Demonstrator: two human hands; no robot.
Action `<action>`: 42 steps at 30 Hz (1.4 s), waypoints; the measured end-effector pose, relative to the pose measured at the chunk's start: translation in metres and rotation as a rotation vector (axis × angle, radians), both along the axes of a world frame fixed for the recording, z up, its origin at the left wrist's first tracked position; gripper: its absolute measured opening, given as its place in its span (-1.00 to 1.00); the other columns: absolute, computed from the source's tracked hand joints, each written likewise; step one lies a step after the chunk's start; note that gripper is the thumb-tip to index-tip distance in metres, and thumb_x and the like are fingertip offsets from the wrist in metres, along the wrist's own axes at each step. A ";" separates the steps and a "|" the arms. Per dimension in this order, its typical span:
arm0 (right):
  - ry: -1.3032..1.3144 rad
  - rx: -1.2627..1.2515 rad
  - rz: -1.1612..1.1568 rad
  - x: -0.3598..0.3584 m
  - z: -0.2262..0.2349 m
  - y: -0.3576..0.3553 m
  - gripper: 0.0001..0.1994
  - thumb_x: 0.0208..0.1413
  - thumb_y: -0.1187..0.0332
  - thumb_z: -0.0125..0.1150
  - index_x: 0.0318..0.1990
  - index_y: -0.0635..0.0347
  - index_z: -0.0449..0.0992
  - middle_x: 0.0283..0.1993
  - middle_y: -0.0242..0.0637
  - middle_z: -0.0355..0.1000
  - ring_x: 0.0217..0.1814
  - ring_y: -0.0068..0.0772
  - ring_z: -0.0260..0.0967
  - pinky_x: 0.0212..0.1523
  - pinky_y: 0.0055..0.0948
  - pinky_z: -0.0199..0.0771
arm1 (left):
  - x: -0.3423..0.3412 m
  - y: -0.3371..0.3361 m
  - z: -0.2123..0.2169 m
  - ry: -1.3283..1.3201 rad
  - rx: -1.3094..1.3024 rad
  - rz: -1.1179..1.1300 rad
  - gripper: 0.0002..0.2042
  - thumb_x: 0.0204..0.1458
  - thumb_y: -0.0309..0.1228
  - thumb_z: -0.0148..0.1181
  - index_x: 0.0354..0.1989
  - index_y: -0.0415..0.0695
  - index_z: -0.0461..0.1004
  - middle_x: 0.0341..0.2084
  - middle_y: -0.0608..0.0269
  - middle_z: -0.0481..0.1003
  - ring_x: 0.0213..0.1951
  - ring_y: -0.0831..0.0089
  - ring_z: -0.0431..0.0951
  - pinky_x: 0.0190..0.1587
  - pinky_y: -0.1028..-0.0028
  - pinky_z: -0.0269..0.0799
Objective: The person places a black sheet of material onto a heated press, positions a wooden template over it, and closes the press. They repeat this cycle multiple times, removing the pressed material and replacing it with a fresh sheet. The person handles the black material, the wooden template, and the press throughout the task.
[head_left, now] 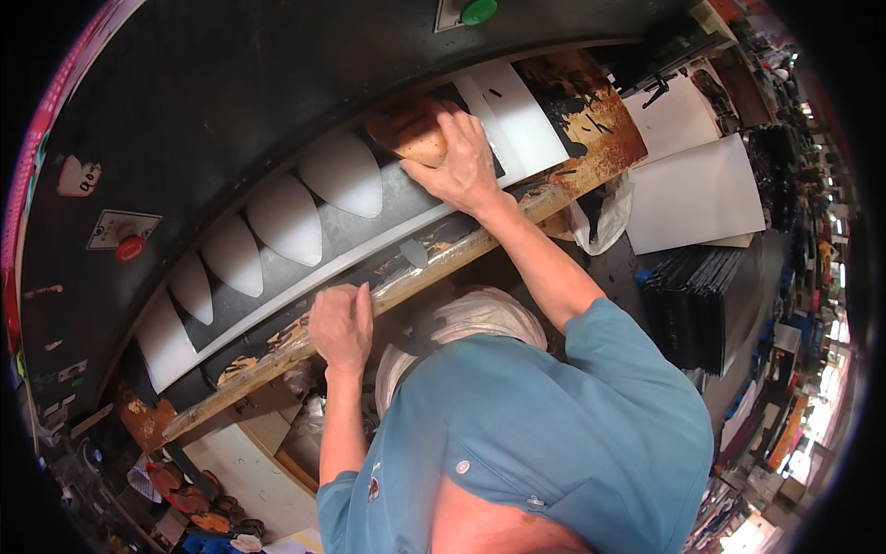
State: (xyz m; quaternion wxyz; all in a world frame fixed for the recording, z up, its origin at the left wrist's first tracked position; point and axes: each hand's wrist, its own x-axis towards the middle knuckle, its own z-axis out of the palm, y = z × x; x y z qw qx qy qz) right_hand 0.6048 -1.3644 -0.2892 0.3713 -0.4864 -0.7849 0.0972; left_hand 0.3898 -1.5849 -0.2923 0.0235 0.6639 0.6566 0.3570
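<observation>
I see a big dark machine housing (277, 83) filling the upper left. On it: a red button (130, 247) low left, a green button (479, 11) at the top. Right of the housing, white sheets (697, 198), a black stack (688, 305) below them; bright, cluttered workshop beyond.

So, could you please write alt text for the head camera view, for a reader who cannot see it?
A person's right hand presses a brown rounded block onto a dark sheet with pale leaf-shaped cutouts, while the left hand rests on the worn wooden edge of the bench. White sheets lie to the right.
</observation>
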 end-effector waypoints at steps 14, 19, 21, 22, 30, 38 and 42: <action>0.298 0.441 0.124 0.061 0.122 0.006 -0.90 0.20 0.42 0.42 -0.28 0.22 0.60 -0.38 -0.26 0.53 -0.41 -0.35 0.48 -0.33 -0.36 0.48 | 0.004 -0.003 -0.006 0.030 0.117 0.112 -0.78 0.15 -0.43 0.45 -0.46 -0.19 0.53 -0.49 0.05 0.56 -0.42 0.02 0.59 -0.32 0.17 0.50; 0.458 0.076 -0.076 0.098 0.033 -0.055 -0.84 0.28 0.36 0.42 -0.25 0.27 0.62 -0.47 -0.35 0.45 -0.44 -0.55 0.34 -0.34 -0.45 0.46 | 0.001 -0.003 -0.011 0.113 0.069 0.210 -0.71 0.22 -0.26 0.41 -0.46 -0.19 0.59 -0.51 -0.02 0.58 -0.43 -0.01 0.62 -0.31 0.15 0.53; 0.468 -0.092 -0.147 0.096 -0.001 -0.070 -0.83 0.27 0.36 0.41 -0.33 0.23 0.59 -0.48 -0.34 0.47 -0.43 -0.45 0.41 -0.29 -0.37 0.45 | 0.000 -0.002 -0.012 0.122 0.063 0.227 -0.72 0.21 -0.26 0.42 -0.47 -0.16 0.60 -0.53 0.01 0.59 -0.45 -0.01 0.62 -0.33 0.12 0.54; 0.086 0.398 -0.038 0.101 -0.012 -0.073 -0.84 0.21 0.37 0.43 -0.39 0.14 0.57 -0.49 -0.36 0.43 -0.40 -0.28 0.44 -0.24 -0.26 0.40 | 0.000 -0.002 -0.011 0.130 0.061 0.226 -0.71 0.21 -0.25 0.42 -0.47 -0.17 0.59 -0.53 0.02 0.59 -0.44 -0.01 0.62 -0.33 0.12 0.54; 0.116 0.342 -0.037 0.101 -0.030 -0.065 -0.86 0.17 0.38 0.43 -0.41 0.09 0.57 -0.49 -0.42 0.40 -0.37 -0.25 0.45 -0.17 -0.25 0.37 | 0.001 0.001 -0.008 0.138 0.045 0.233 -0.69 0.23 -0.21 0.41 -0.44 -0.18 0.59 -0.47 0.03 0.62 -0.39 0.01 0.64 -0.28 0.13 0.55; 0.104 0.265 -0.010 0.104 -0.032 -0.065 -0.86 0.20 0.36 0.41 -0.39 0.09 0.59 -0.46 -0.42 0.43 -0.32 -0.26 0.46 -0.11 -0.23 0.38 | 0.003 0.001 -0.009 0.061 -0.009 0.228 -0.67 0.26 -0.21 0.37 -0.43 -0.21 0.56 -0.45 0.00 0.61 -0.34 -0.03 0.62 -0.22 0.10 0.52; 0.103 0.248 0.010 0.107 -0.034 -0.070 -0.87 0.22 0.36 0.42 -0.36 0.11 0.61 -0.49 -0.43 0.40 -0.36 -0.29 0.43 -0.12 -0.26 0.38 | 0.004 -0.004 -0.011 0.061 0.016 0.211 -0.66 0.27 -0.24 0.37 -0.45 -0.23 0.51 -0.45 -0.02 0.57 -0.34 -0.05 0.59 -0.23 0.10 0.49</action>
